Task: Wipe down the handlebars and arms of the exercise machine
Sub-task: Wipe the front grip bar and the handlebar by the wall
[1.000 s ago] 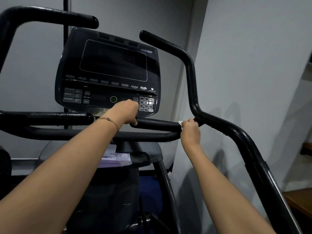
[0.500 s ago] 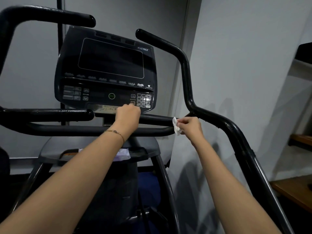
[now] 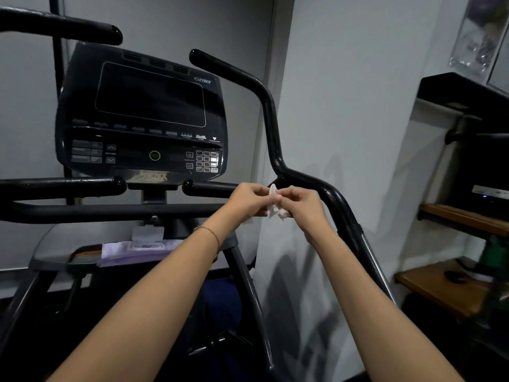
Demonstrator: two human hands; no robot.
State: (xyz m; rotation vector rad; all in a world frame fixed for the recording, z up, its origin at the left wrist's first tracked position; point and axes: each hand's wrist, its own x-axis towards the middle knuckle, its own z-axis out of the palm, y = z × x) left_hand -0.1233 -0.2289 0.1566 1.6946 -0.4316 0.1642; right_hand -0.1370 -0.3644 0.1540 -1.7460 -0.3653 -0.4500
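Observation:
A small white wipe (image 3: pixel 275 206) is pinched between my left hand (image 3: pixel 248 199) and my right hand (image 3: pixel 303 206), which meet in front of the machine. They hover just before the short black inner handlebar (image 3: pixel 209 188) and beside the bend of the right moving arm (image 3: pixel 278 161). Neither hand touches the bars. The black console (image 3: pixel 143 114) sits behind, with the left handlebars (image 3: pixel 60 186) stretching off to the left.
A pack of wipes (image 3: pixel 137 250) lies on the grey tray (image 3: pixel 49 249) under the console. A cross bar (image 3: pixel 110 212) runs below the handlebars. Wooden shelves (image 3: pixel 462 216) with dark equipment stand at the right, close to the white wall (image 3: pixel 358 106).
My left hand let go of the inner handlebar and moved right to join my right hand on the wipe. My right hand pulled the wipe off the arm's bend.

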